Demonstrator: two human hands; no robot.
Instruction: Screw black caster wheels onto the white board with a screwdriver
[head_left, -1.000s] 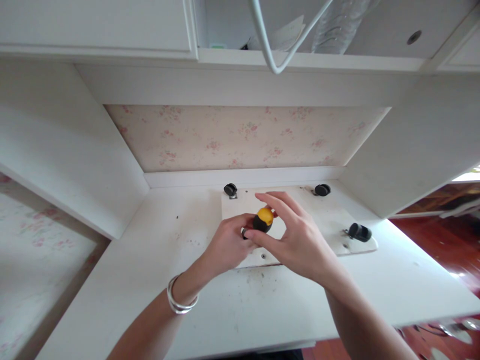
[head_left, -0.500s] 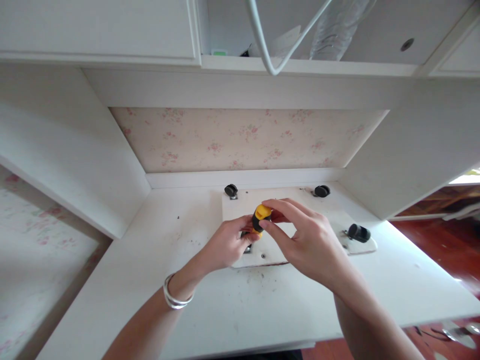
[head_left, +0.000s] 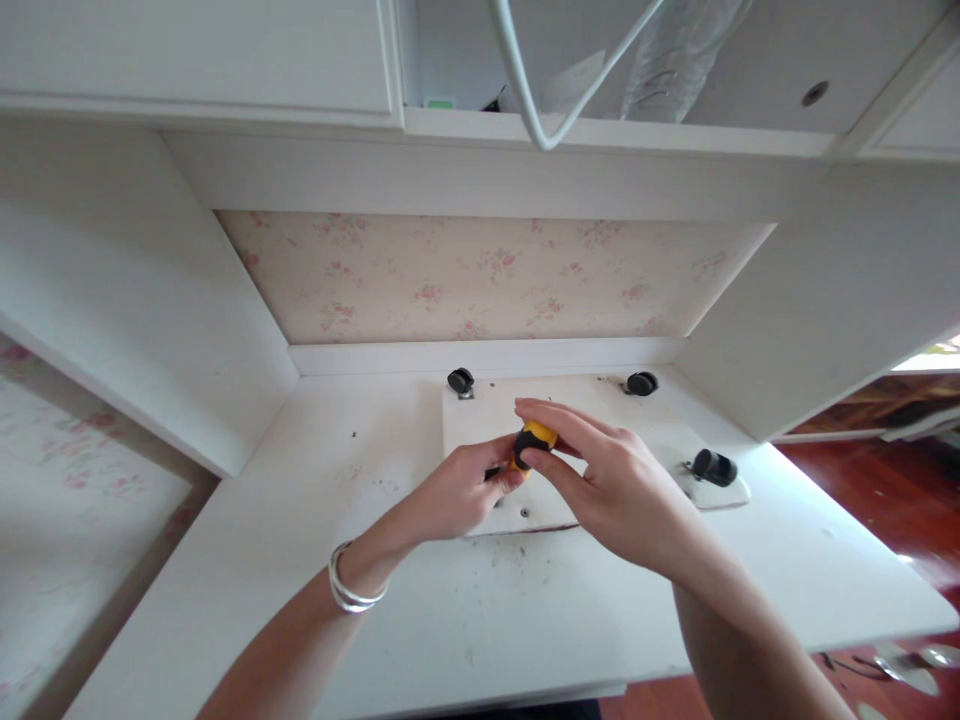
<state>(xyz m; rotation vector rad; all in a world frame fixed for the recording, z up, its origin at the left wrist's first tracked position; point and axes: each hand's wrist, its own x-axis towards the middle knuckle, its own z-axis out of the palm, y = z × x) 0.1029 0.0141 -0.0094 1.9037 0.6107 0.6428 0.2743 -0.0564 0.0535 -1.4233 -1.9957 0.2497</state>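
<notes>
A white board (head_left: 480, 420) lies on the desk with black caster wheels at its corners: one at the back left (head_left: 460, 380), one at the back right (head_left: 642, 383), one at the right (head_left: 712, 466). My right hand (head_left: 607, 480) pinches a stubby yellow and black screwdriver (head_left: 534, 440) by its handle, over the board's near left part. My left hand (head_left: 457, 492) is closed around something small and dark just under the screwdriver's tip; I cannot make it out. A silver bangle (head_left: 351, 590) circles my left wrist.
The white desk (head_left: 315, 520) sits in an alcove with side walls left and right and floral wallpaper (head_left: 480, 275) behind. A shelf overhead carries a white wire hanger (head_left: 540, 110). Red-brown floor (head_left: 885, 490) shows past the desk's right edge.
The screwdriver handle has tipped over from upright to leaning right, and my right fingers have turned round it. My left hand has stayed in place on the board.
</notes>
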